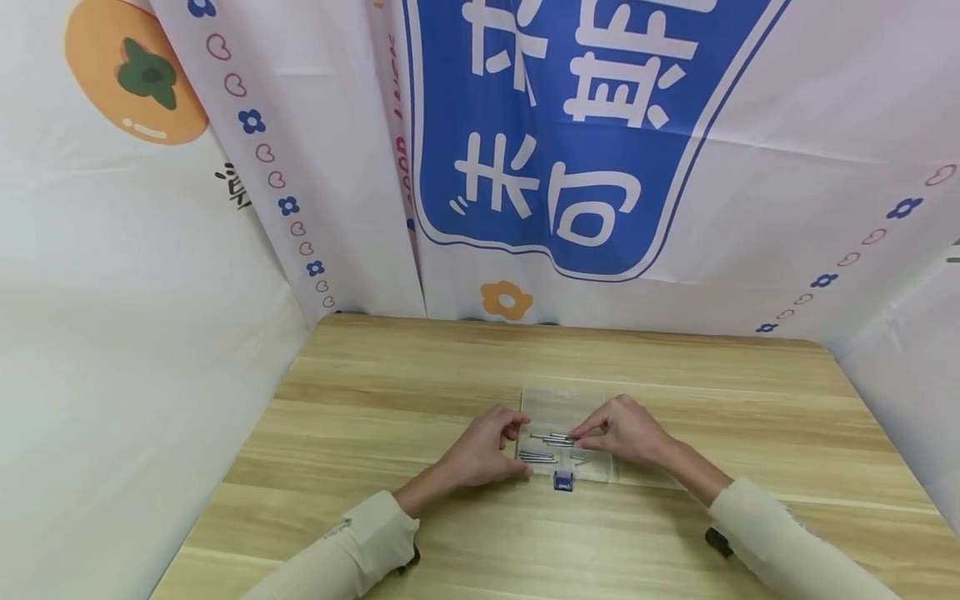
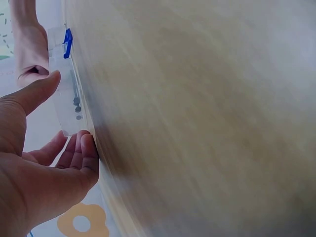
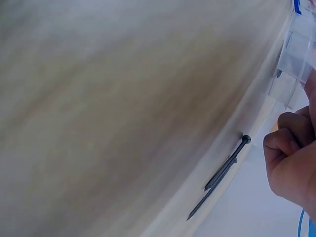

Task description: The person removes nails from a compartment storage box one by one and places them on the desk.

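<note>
A clear plastic box lies on the table with its lid open toward the back and a blue latch at the front. My left hand holds its left side, thumb by the front corner and curled fingers farther back. Several metal nails lie in the front left compartment. Above the middle of the box, the thumb and fingers of my right hand pinch the ends of several nails. These fingertips are hidden in the right wrist view, where only curled fingers show.
On the wooden table, a few loose dark nails lie near my right hand in the right wrist view. A printed cloth hangs along the table's back edge. Pale sleeves cover both forearms.
</note>
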The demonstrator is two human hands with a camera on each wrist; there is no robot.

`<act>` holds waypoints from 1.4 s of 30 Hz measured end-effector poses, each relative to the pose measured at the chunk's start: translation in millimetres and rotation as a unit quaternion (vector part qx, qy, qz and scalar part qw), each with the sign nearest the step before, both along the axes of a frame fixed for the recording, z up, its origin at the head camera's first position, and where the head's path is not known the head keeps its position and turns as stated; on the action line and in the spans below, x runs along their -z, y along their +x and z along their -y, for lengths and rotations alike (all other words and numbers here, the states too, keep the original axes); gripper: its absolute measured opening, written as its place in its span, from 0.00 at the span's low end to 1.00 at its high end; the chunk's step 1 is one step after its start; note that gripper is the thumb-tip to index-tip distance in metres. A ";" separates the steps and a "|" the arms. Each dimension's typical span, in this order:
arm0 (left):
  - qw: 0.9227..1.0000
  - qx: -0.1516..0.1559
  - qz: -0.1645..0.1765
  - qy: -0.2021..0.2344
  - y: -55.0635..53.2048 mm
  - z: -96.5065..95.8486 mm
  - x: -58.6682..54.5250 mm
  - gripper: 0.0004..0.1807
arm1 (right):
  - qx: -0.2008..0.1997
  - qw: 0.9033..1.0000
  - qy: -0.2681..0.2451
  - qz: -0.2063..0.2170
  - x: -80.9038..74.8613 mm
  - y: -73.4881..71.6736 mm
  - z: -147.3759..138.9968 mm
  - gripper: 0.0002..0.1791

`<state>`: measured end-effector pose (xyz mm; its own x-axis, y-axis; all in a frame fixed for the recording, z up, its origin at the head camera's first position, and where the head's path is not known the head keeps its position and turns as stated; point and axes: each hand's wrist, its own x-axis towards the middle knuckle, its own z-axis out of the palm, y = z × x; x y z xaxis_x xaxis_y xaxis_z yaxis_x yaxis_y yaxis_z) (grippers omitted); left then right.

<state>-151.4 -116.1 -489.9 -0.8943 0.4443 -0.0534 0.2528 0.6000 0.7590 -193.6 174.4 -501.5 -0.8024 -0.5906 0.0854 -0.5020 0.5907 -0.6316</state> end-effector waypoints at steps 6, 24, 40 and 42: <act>1.000 0.002 -0.006 0.003 -0.1 0.3 0.0 0.39 | -0.002 0.999 0.025 -0.029 -1.1 2.1 2.4 0.05; 1.000 -0.003 0.002 0.007 1.1 1.0 0.6 0.39 | -0.025 0.999 0.039 -0.028 0.5 -0.4 1.0 0.04; 1.000 0.002 -0.010 0.005 1.0 0.6 2.0 0.40 | 0.005 0.999 -0.028 0.024 -10.0 1.6 -8.5 0.02; 1.000 0.002 -0.010 0.004 1.3 0.9 1.7 0.40 | 0.015 0.999 -0.029 0.023 -13.8 1.7 -12.3 0.02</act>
